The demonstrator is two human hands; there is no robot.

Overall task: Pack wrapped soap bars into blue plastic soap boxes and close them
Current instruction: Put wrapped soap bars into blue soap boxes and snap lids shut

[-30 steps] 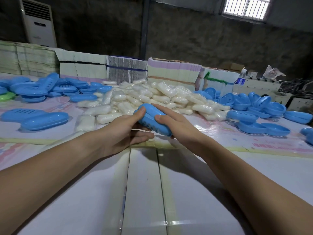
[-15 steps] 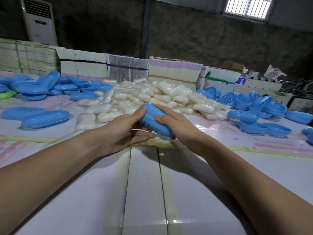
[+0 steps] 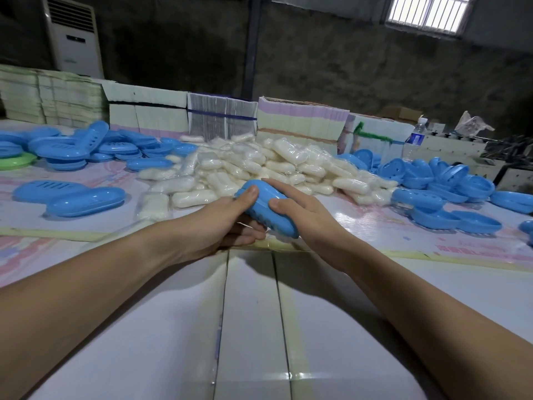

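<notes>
A closed blue soap box is held tilted above the table's middle, between both hands. My left hand grips its left side, thumb on top near the far end, fingers curled underneath. My right hand grips the right side, thumb pressed on the lid. Whatever is inside the box is hidden. Just behind the hands lies a big heap of wrapped white soap bars.
Open and empty blue box halves lie in piles at the far left and the right; one open box lies at the near left. Stacks of flat cartons line the back. A water bottle stands at the back right.
Both hands hold the same box in nearly the same place. The left thumb has slid a little up onto the box's top end.
</notes>
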